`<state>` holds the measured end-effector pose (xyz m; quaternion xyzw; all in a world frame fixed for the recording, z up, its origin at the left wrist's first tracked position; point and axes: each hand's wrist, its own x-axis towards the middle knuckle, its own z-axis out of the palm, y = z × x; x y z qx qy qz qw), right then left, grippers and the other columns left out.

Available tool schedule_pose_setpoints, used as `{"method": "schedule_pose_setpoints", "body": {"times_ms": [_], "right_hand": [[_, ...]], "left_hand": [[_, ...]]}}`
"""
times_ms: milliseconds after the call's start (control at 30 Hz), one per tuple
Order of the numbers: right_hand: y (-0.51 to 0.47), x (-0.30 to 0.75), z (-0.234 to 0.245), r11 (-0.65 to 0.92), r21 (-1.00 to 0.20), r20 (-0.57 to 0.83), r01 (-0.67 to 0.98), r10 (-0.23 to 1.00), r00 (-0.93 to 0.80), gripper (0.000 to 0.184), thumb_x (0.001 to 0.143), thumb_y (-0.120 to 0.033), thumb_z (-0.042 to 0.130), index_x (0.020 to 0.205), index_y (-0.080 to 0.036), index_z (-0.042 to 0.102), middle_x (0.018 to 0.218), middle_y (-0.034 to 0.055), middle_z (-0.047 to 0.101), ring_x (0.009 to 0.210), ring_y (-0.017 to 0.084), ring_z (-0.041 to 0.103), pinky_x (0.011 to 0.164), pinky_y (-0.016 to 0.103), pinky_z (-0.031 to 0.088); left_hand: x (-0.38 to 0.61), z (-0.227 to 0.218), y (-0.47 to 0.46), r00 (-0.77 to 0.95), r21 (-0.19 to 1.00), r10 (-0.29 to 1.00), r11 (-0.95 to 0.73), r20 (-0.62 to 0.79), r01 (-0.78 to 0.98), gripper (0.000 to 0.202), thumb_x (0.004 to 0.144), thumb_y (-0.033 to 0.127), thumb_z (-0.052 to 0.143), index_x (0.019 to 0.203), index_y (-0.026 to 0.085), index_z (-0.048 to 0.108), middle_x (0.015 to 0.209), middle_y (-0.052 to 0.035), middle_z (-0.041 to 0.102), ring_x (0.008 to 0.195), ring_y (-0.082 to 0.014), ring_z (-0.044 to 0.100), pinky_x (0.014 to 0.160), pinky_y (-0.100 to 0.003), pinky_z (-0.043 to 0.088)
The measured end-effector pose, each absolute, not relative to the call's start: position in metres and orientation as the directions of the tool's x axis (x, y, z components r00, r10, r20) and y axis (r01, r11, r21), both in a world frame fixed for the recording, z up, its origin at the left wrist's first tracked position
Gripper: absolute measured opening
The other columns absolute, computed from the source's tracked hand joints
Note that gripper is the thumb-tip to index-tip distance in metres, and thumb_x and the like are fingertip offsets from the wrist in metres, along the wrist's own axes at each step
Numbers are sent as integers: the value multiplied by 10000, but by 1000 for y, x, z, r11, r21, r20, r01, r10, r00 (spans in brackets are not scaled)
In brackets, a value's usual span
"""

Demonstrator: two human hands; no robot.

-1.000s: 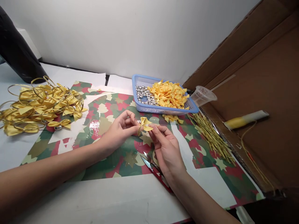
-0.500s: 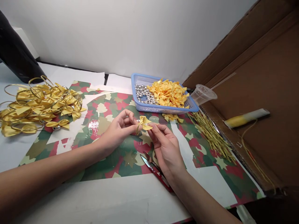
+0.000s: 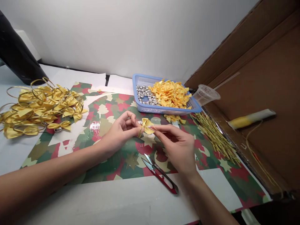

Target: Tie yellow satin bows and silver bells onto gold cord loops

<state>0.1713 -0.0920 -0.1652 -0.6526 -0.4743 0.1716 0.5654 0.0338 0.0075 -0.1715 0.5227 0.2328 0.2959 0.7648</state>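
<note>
My left hand (image 3: 120, 132) pinches a small yellow ribbon bow (image 3: 146, 126) with a gold loop, held just above the patterned paper. My right hand (image 3: 178, 145) has its fingertips closed on the right side of the same bow, wrist swung out to the right. Red-handled thread snips (image 3: 161, 173) lie uncovered on the paper just below both hands.
A blue basket (image 3: 140, 107) behind the hands holds silver bells (image 3: 146, 95) and yellow bows (image 3: 171, 93). A heap of finished gold-looped bows (image 3: 39, 106) lies far left. Gold twist ties (image 3: 214, 137), a plastic cup (image 3: 206, 94) and a cardboard wall (image 3: 264, 93) stand right.
My right wrist and forearm have swung to the right, uncovering the snips; its fingertips stay at the bow. The left hand has hardly moved.
</note>
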Motion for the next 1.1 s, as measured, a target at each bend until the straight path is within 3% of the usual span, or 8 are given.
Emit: {"method": "schedule_pose_setpoints", "body": {"times_ms": [167, 333, 1100], "right_hand": [[-94, 175, -164, 156, -712, 490, 684, 808, 326, 140, 815, -114, 598, 802, -213, 696, 731, -4, 647, 673, 137, 622, 625, 253, 518], [-96, 174, -164, 166, -611, 540, 774, 802, 254, 150, 847, -95, 556, 826, -206, 656, 738, 3, 587, 660, 135, 586, 602, 253, 493], [-96, 170, -166, 182, -631, 520, 754, 821, 237, 149, 853, -79, 538, 824, -207, 607, 729, -14, 567, 627, 120, 544, 578, 244, 446]], "left_hand": [[35, -171, 7, 728, 939, 685, 268, -31, -213, 283, 721, 113, 677, 737, 190, 405, 657, 82, 523, 609, -55, 499, 597, -184, 418], [35, -172, 7, 730, 941, 684, 262, -23, -216, 271, 733, 100, 666, 732, 188, 409, 664, 83, 516, 611, -48, 495, 604, -172, 421], [35, -169, 7, 751, 954, 660, 226, -3, -195, 259, 741, 86, 652, 736, 182, 412, 654, 79, 514, 603, -48, 472, 583, -175, 384]]}}
